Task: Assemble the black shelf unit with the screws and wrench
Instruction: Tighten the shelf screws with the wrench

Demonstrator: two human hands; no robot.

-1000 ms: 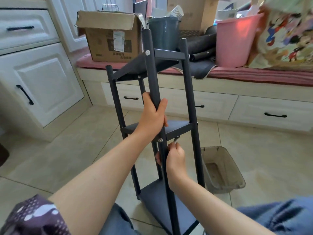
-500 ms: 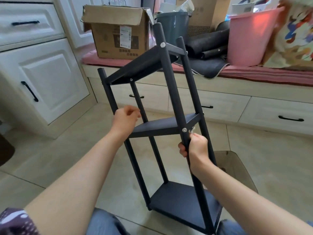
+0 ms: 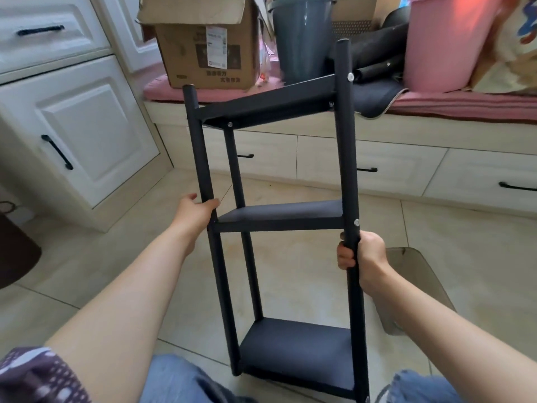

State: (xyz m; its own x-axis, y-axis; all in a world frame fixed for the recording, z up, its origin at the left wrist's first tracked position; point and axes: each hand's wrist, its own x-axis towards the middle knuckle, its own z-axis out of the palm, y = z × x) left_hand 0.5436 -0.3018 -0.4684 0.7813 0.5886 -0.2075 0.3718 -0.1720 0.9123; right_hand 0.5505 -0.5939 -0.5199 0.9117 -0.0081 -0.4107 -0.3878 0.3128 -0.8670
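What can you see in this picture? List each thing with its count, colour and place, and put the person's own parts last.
shelf unit: one, black, three tiers, on the floor at centre
cardboard box: one, brown, on the bench
bin: one, grey, right of the box
bucket: one, pink, on the bench at right
clear tub: one, on the floor behind the right arm
left hand: on the left post
right hand: gripping the right post
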